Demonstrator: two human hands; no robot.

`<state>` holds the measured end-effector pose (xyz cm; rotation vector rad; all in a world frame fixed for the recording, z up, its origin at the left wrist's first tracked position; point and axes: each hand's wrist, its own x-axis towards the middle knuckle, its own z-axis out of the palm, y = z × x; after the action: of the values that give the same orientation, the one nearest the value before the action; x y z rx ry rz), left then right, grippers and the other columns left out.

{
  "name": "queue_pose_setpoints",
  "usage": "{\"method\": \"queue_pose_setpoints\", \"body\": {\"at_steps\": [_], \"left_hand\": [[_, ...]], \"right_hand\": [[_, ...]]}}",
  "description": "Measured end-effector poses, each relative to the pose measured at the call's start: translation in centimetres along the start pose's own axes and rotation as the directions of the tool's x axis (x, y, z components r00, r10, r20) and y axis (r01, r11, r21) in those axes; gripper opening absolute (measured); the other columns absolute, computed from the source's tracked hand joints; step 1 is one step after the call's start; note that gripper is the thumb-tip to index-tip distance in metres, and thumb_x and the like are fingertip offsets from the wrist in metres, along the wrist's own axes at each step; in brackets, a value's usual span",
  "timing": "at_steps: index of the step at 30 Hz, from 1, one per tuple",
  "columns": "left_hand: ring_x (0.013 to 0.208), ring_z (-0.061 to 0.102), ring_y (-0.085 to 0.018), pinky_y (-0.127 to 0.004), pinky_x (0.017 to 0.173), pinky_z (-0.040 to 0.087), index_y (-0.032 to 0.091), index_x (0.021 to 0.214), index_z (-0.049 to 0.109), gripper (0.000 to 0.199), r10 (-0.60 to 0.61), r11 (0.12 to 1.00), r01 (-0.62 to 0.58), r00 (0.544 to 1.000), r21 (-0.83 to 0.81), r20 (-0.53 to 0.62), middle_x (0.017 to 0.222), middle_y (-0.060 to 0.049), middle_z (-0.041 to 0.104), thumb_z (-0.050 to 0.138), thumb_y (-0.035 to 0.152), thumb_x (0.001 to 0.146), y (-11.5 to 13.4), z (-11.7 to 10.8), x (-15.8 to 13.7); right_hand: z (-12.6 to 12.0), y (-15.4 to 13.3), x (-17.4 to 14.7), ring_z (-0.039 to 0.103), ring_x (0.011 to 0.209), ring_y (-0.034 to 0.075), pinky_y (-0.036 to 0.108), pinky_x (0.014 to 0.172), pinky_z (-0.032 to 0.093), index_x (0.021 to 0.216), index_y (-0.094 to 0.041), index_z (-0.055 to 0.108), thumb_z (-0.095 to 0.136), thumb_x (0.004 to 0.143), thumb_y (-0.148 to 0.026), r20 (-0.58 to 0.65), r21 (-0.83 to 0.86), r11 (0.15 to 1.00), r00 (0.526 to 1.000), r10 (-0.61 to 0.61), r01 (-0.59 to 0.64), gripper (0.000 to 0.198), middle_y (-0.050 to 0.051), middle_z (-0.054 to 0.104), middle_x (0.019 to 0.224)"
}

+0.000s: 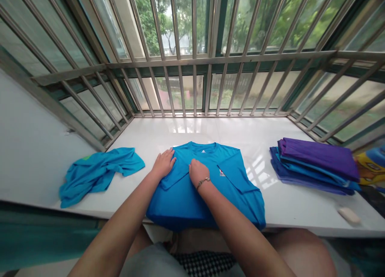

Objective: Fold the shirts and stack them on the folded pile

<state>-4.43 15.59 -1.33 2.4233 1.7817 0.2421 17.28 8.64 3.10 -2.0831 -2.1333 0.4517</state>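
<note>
A blue T-shirt point(186, 201) lies spread on the white sill in front of me, its collar toward the window. Both sleeves are folded in over its front, and its lower part hangs over the near edge. My left hand point(164, 163) rests flat on the shirt's left shoulder edge, fingers stretched out. Near the tip of the left sleeve, my right hand point(198, 173) is closed, with a bracelet at the wrist. Its fingertips are turned down toward the cloth, and they seem to pinch the sleeve's edge.
A crumpled turquoise garment point(99, 172) lies at the left. On the right is a stack of folded clothes point(319, 160), purple on top, beside a yellow and blue printed item point(371, 164). A small pale block point(349, 215) sits near the front edge. Metal bars point(210, 60) line the window.
</note>
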Motion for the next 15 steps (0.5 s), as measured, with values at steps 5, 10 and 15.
{"method": "queue_pose_setpoints", "body": {"at_steps": [5,10,15], "left_hand": [[0.164,0.034,-0.034,-0.061,0.133,0.026,0.019,0.170,0.040,0.066,-0.026,1.000,0.026,1.000,-0.012,-0.002,0.180,-0.014,0.031,0.035,0.052,0.113,0.0,0.2,0.0],[0.165,0.032,-0.034,-0.060,0.133,0.025,0.021,0.172,0.037,0.069,-0.040,0.999,0.040,0.999,-0.009,0.002,0.180,-0.014,0.030,0.035,0.054,0.112,0.0,0.2,0.2],[0.165,0.032,-0.034,-0.061,0.133,0.025,0.020,0.172,0.037,0.068,-0.046,0.999,0.046,0.999,-0.015,0.007,0.180,-0.014,0.030,0.034,0.053,0.112,-0.1,0.2,0.2]], "right_hand": [[-0.7,1.5,0.0,0.075,0.108,0.025,0.032,0.087,0.054,0.128,-0.015,0.066,0.045,0.114,-0.037,0.004,-0.004,1.000,1.000,-0.020,0.020,0.033,0.019,0.076,0.124],[-1.0,1.4,-1.0,0.073,0.113,0.026,0.033,0.091,0.053,0.125,-0.018,0.067,0.051,0.112,-0.048,0.017,-0.006,0.994,0.994,-0.107,0.107,0.036,0.016,0.075,0.127],[-1.0,1.1,-0.4,0.073,0.113,0.024,0.031,0.092,0.051,0.124,-0.019,0.067,0.051,0.113,-0.035,0.030,0.005,0.991,0.991,-0.131,0.131,0.026,0.015,0.074,0.128]]}}
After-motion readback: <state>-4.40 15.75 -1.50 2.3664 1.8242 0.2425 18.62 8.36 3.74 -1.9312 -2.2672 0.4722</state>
